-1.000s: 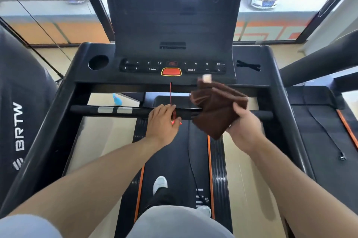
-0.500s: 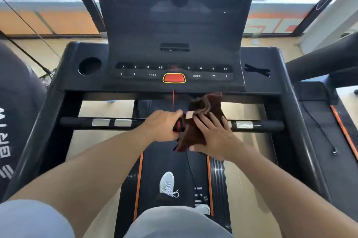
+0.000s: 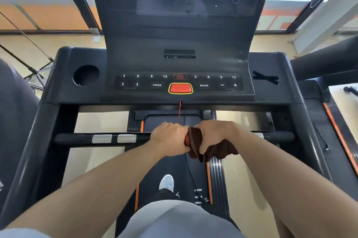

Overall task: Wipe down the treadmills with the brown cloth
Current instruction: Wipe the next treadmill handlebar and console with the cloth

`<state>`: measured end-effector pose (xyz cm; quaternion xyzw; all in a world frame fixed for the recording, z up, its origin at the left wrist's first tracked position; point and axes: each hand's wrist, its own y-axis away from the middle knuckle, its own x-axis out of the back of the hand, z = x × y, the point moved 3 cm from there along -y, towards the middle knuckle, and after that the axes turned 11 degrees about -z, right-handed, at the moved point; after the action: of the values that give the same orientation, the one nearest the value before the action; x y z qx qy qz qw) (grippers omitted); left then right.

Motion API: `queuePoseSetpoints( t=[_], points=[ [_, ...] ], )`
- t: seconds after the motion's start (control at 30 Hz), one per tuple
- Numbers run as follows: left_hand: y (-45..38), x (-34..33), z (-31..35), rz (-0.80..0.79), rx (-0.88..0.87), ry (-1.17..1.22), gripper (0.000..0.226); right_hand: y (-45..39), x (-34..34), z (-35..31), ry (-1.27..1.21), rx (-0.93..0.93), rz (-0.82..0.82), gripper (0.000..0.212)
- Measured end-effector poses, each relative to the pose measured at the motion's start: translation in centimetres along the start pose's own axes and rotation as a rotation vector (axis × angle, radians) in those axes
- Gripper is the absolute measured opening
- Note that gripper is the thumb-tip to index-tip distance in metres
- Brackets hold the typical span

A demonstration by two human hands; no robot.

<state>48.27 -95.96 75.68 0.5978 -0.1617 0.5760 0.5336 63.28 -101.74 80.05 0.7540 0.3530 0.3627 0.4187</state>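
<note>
The left hand [image 3: 169, 137] has its grip curled round the treadmill's crossbar [image 3: 83, 138] near the bar's middle, beside the red safety cord [image 3: 180, 110] hanging from the console [image 3: 180, 63]; the right hand [image 3: 215, 134] grips the brown cloth [image 3: 217, 150], wrapped over the same bar, touching the left hand; cloth ends hang below the bar, above the belt [image 3: 164, 164].

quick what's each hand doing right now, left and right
Left hand: closed round the crossbar, holding it.
Right hand: closed on the brown cloth, wrapping it over the crossbar.
</note>
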Motion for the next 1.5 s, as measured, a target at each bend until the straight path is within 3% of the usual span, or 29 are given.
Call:
queuePoseSetpoints(
  t=[0.1, 0.23, 0.33, 0.5, 0.63, 0.73, 0.9, 0.97, 1.07, 1.17, 1.3, 1.5],
  points=[
    [0.2, 0.2, 0.0, -0.055, 0.025, 0.066, 0.047, -0.5, -0.5, 0.2, 0.162, -0.024, 0.147, 0.027],
    [-0.1, 2.1, 0.1, -0.283, 0.1, 0.453, 0.056, -0.4, -4.3, 1.7, 0.463, -0.119, 0.703, 0.054],
    [-0.7, 2.4, 0.5, -0.337, 0.1, 0.428, 0.07, -0.4, -5.8, 3.3, 0.52, -0.092, 0.889, 0.057],
    [-0.5, 1.8, 0.7, -0.331, 0.18, 0.271, 0.074, 6.3, -4.2, 12.8, 0.409, -0.266, 0.765, 0.047],
    [-0.6, 1.4, 0.6, -0.33, 0.231, 0.263, 0.051, 9.3, -3.6, 19.1, 0.382, -0.352, 0.75, 0.045],
    [-0.5, 1.4, 0.7, -0.293, 0.258, 0.246, 0.049, 7.9, -3.6, 17.7, 0.389, -0.332, 0.728, 0.043],
    [-0.8, 1.7, 0.7, -0.349, 0.278, 0.211, 0.087, 5.7, -4.2, 13.5, 0.354, -0.244, 0.804, 0.047],
    [-0.6, 2.0, 1.0, -0.364, 0.281, 0.212, 0.077, 4.0, -4.4, 9.8, 0.357, -0.182, 0.821, 0.047],
    [-0.5, 2.2, 1.4, -0.356, 0.266, 0.179, 0.037, 0.3, -5.1, 2.9, 0.361, -0.061, 0.847, 0.053],
    [-0.6, 2.1, 1.5, -0.362, 0.215, 0.12, 0.03, -2.4, -5.9, -0.8, 0.35, -0.066, 0.901, 0.062],
    [-0.8, 2.1, 1.7, -0.362, 0.163, 0.102, 0.034, -2.1, -6.1, 0.7, 0.424, -0.063, 0.937, 0.057],
    [-0.2, 1.3, 1.3, -0.273, 0.235, 0.068, 0.076, 1.5, -5.7, 6.3, 0.41, -0.141, 0.925, 0.052]
  ],
)
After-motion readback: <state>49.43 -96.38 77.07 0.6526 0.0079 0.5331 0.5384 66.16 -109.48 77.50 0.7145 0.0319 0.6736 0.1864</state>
